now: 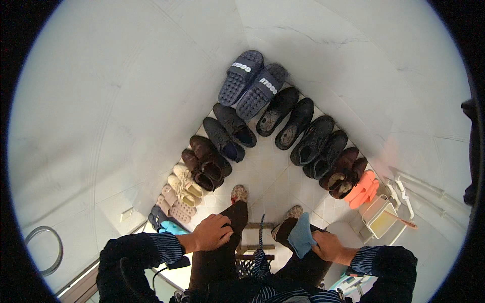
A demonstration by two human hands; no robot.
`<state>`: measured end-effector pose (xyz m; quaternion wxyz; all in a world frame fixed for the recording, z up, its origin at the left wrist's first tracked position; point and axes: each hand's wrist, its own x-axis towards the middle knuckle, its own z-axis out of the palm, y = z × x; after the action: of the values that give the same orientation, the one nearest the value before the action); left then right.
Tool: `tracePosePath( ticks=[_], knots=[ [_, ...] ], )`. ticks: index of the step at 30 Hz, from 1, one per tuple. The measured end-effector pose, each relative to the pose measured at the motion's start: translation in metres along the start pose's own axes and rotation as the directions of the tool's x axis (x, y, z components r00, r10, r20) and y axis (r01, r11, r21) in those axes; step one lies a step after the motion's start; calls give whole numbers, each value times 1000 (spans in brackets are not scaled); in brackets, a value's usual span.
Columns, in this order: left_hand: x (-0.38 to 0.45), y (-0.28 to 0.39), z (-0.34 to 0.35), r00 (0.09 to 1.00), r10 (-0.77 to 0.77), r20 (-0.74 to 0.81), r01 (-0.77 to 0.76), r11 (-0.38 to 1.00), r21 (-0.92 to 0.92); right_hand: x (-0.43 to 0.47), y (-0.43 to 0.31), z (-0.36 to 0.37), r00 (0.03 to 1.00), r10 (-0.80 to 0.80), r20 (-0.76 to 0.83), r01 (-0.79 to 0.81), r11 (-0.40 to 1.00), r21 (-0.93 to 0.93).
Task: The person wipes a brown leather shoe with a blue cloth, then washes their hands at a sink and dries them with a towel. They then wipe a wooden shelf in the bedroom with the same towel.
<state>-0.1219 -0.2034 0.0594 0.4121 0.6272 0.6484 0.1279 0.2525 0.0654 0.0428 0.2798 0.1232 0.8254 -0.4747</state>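
My left hand [214,231] rests on my left thigh near the knee, its fingers loosely bent with nothing in them. In my right hand [327,246] is a light-blue cloth [301,235], held by one edge above my right thigh. Before me, pairs of shoes line both walls and meet at the corner. Navy slide sandals [252,83] bearing white lettering lean at that corner. Black shoes [229,132] and brown boots [207,163] run along the left. Black slip-ons [286,117], black shoes [319,147], brown lined boots [343,172] and orange slippers [363,189] run along the right.
Cream sneakers [185,185], beige clogs [176,204] and turquoise footwear [173,227] continue the left row. On the right stands a pale plastic bin [382,221] with a brown-handled tool [407,223] across it, near white pipes [405,199]. White walls [151,94] enclose the tiled floor [271,163].
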Motion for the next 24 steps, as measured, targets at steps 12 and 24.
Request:
tracePosePath(
  ticks=[12,24],
  knots=[
    [-48,66,39,959,-229,169,225,973,47,-22,-74,49,980,150,131,-160,985,63],
    [-61,99,70,840,-394,373,339,918,206,-28,-114,79,924,254,-286,-222,965,140]
  ],
)
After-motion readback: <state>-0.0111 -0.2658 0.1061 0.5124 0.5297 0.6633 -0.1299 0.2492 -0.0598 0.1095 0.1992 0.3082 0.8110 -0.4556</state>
